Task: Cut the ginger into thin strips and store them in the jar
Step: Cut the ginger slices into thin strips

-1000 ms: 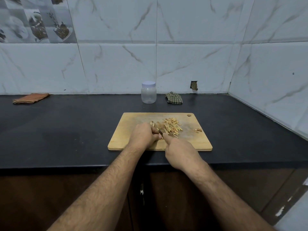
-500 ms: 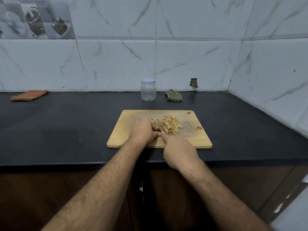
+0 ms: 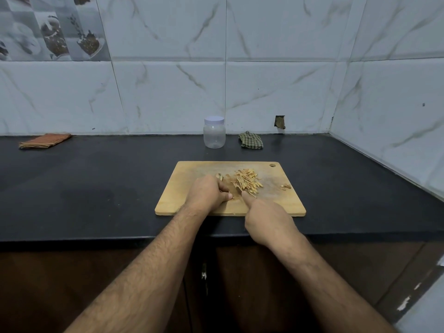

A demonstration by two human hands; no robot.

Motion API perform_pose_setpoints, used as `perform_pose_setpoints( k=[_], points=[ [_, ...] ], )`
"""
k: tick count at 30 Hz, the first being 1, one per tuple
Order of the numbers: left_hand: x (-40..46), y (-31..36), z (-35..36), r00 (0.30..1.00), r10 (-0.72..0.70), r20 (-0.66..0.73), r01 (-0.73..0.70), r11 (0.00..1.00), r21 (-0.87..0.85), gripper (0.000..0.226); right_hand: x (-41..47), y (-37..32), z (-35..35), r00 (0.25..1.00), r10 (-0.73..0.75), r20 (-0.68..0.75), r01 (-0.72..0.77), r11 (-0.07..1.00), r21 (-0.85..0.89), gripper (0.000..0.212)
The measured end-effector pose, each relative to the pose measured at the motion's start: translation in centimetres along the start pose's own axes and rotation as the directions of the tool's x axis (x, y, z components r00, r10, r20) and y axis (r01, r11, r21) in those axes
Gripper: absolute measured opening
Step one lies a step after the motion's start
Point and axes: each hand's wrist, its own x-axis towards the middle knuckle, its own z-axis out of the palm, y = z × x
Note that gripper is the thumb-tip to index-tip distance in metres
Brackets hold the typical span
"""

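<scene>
Wooden rectangular cutting board (image 3: 192,171) steadies my work: left hand (image 3: 207,192) pins uncut ginger (image 3: 219,176), right hand (image 3: 266,216) grips a hidden knife, pale strips (image 3: 247,182) piled at one o'clock.

I stand at a black stone counter (image 3: 96,188) that runs left to right and meets a corner on the far right. White marble-veined tiles (image 3: 168,92) cover the far wall and the right wall (image 3: 396,92). At the far left, a few decorated tiles (image 3: 52,30) show printed kitchen motifs. A small broken hole (image 3: 280,122) sits low in the far wall. Below the counter edge, dark brown cabinet doors (image 3: 72,272) face me. The light is dim, bluish and even
</scene>
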Motion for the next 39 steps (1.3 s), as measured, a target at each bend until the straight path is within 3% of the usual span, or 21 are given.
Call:
perform_pose_setpoints(
  k=[9, 26, 32, 39],
  points=[
    [0.4, -0.1, 0.1, 1.000, -0.022, -0.016, 0.022, 1.000, -0.017, 0.022, -0.1, 0.2, 0.9, 0.997, -0.060, -0.044, 0.064, 0.992, 0.107, 0.067],
    [0.7, 0.3, 0.2, 0.994, -0.103, -0.024, 0.100, 0.991, -0.085, 0.006, 0.4, -0.5, 1.2, 0.998, -0.066, -0.011, 0.067, 0.997, 0.046, 0.069],
    [0.9, 0.5, -0.1, 0.992, -0.127, 0.005, 0.127, 0.987, -0.094, 0.020, 0.5, -0.7, 0.8, 0.998, -0.058, 0.036, 0.057, 0.998, 0.014, 0.070],
    [0.8, 0.7, -0.3, 0.991, -0.130, 0.021, 0.132, 0.985, -0.111, 0.012, -1.2, 0.4, 0.8, 0.997, -0.061, 0.052, 0.061, 0.998, -0.003, 0.072]
  ],
)
